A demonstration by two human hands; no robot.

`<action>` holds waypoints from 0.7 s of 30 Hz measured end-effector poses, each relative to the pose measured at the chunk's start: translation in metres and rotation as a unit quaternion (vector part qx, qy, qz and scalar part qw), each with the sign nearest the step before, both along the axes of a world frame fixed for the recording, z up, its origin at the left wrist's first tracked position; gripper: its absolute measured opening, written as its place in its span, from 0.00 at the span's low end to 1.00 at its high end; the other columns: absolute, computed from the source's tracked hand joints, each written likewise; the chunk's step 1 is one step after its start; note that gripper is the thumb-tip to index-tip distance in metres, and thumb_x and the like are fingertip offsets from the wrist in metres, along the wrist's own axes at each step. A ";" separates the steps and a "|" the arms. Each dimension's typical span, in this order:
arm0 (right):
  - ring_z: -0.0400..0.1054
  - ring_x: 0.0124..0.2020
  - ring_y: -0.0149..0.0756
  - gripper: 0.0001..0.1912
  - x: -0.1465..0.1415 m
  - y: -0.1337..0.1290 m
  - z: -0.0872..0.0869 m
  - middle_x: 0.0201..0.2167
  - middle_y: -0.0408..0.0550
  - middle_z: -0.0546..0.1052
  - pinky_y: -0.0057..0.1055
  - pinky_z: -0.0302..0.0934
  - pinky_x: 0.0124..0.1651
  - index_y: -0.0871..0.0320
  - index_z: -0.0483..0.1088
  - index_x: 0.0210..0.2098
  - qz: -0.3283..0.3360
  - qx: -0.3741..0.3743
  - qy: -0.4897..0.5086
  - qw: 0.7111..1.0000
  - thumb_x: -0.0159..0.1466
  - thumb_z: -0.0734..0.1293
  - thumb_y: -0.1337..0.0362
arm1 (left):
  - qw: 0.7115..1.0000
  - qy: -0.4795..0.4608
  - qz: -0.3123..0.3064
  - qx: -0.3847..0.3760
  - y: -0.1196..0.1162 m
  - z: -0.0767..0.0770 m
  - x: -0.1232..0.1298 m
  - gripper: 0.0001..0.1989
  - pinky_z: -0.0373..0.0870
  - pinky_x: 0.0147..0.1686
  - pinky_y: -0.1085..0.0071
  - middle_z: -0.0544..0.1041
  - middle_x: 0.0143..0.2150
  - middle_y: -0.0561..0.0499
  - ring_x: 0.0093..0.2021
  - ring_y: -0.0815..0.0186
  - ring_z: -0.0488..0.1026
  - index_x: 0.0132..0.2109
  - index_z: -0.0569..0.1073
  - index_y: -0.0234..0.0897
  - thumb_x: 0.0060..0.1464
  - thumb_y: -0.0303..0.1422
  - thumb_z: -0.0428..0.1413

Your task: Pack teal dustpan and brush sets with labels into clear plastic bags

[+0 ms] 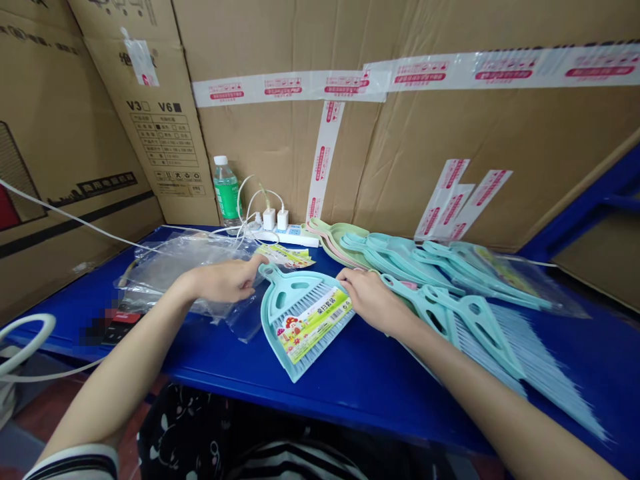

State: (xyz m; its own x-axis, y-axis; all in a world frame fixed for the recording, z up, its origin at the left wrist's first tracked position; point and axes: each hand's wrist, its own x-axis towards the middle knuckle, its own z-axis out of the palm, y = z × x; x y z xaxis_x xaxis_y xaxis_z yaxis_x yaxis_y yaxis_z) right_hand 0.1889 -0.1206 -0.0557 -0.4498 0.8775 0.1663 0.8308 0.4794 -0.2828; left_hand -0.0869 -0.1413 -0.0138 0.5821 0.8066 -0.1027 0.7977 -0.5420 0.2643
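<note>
A light-blue dustpan (278,351) with a matching brush (304,303) nested in it lies tilted before me. A yellow and white printed label card (317,325) rests across the bristles. At the handle end, my left hand (227,279) is curled, with thumb and forefinger on the handle tip. My right hand (373,297) grips the dustpan's upper right rim, its fingertips partly hidden. Close to my right forearm lie several loose light-blue brushes (483,327). Clear plastic bags (193,267) lie beneath and beyond my left hand.
Several stacked dustpans (395,257) in blue, green and pink lie at the back right, beside a bagged set (515,273). More label cards (287,255), a power strip (295,237) with white chargers and a green-labelled bottle (227,193) stand along the cardboard wall (270,147).
</note>
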 end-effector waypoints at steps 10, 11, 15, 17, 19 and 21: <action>0.70 0.35 0.36 0.12 -0.010 -0.008 0.000 0.34 0.49 0.78 0.29 0.56 0.37 0.59 0.69 0.36 0.017 -0.009 0.002 1.000 0.65 0.56 0.76 | 0.982 -0.103 -0.093 -0.126 -0.003 0.005 0.011 0.18 0.61 0.26 0.74 0.64 0.25 0.58 0.24 0.71 0.63 0.55 0.56 0.34 0.58 0.27 0.45; 0.70 0.35 0.36 0.12 -0.010 -0.009 0.001 0.34 0.48 0.78 0.29 0.56 0.38 0.59 0.69 0.35 0.023 -0.008 0.005 1.000 0.65 0.56 0.76 | 0.980 -0.112 -0.098 -0.133 -0.002 0.005 0.012 0.18 0.62 0.27 0.74 0.64 0.27 0.57 0.25 0.70 0.64 0.56 0.56 0.35 0.58 0.28 0.46; 0.71 0.36 0.36 0.12 -0.011 -0.009 0.001 0.34 0.48 0.78 0.29 0.55 0.38 0.59 0.70 0.35 0.027 -0.009 0.006 1.000 0.65 0.56 0.76 | 0.961 -0.160 -0.131 -0.186 0.000 0.001 0.014 0.18 0.65 0.28 0.75 0.65 0.31 0.55 0.27 0.71 0.65 0.57 0.56 0.38 0.60 0.30 0.47; 0.70 0.36 0.36 0.13 -0.010 -0.008 0.001 0.35 0.49 0.78 0.29 0.55 0.38 0.59 0.69 0.36 0.018 -0.013 0.003 1.000 0.65 0.56 0.77 | 0.955 -0.175 -0.135 -0.198 0.002 0.000 0.014 0.19 0.66 0.28 0.75 0.66 0.32 0.54 0.27 0.72 0.66 0.58 0.55 0.38 0.61 0.32 0.47; 0.70 0.36 0.37 0.13 -0.009 -0.006 0.000 0.35 0.50 0.78 0.29 0.55 0.38 0.59 0.69 0.36 0.014 -0.014 0.003 1.000 0.65 0.56 0.77 | 0.973 -0.159 -0.095 -0.140 0.006 0.001 0.010 0.17 0.68 0.29 0.74 0.68 0.32 0.53 0.28 0.70 0.67 0.57 0.58 0.36 0.62 0.36 0.45; 0.70 0.36 0.37 0.12 -0.008 -0.005 -0.001 0.35 0.49 0.78 0.29 0.55 0.37 0.59 0.69 0.35 0.017 -0.013 0.005 1.000 0.65 0.56 0.76 | 0.993 -0.122 -0.001 -0.002 0.013 0.002 0.002 0.16 0.69 0.34 0.70 0.71 0.35 0.49 0.33 0.67 0.70 0.52 0.63 0.35 0.62 0.37 0.43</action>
